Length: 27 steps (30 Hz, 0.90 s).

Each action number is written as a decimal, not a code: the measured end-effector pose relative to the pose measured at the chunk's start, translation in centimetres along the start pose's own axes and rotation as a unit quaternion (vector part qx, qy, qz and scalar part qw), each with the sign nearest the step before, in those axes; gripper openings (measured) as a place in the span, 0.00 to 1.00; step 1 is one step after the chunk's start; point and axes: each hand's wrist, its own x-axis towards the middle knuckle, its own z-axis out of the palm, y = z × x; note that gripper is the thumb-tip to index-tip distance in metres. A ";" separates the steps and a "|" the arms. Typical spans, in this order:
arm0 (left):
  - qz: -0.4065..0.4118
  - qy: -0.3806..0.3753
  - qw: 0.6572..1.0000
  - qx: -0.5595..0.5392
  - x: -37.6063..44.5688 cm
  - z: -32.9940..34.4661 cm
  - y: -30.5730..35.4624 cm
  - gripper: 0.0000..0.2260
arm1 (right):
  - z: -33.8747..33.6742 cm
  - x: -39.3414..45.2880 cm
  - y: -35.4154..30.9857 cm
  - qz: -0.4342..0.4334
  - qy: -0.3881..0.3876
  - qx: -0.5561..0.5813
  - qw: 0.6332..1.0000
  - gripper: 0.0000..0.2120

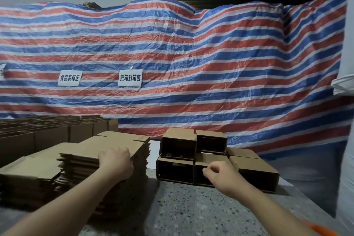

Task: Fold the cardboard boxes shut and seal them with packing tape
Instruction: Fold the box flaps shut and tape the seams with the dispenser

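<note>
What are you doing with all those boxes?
A person is working at a speckled table in front of a big striped tarp. The left hand rests on top of a stack of flat cardboard boxes, fingers curled over the top sheet, as if about to take one. The right hand hovers, loosely curled and holding nothing, in front of a pile of opened-up boxes lying on their sides. No packing tape is in sight.

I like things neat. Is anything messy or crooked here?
Mostly tidy. The stack of flat cardboard under the left hand has ragged, uneven edges, and the striped tarp behind sags in wrinkles. The opened boxes sit stacked squarely. Nothing looks spilled or torn.
</note>
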 end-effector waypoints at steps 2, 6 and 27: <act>0.016 0.048 0.998 -0.035 -0.5 -0.4 0.1 0.17 | -0.1 0.0 0.2 0.000 0.000 -0.001 1.000 0.15; 0.073 0.280 0.924 -0.251 -1.1 -3.4 -0.4 0.17 | -0.5 0.2 0.1 -0.002 0.002 -0.005 1.000 0.15; 0.064 0.174 0.721 -0.667 -2.5 -15.1 7.7 0.18 | -12.5 2.1 -4.4 0.003 0.194 0.370 0.908 0.26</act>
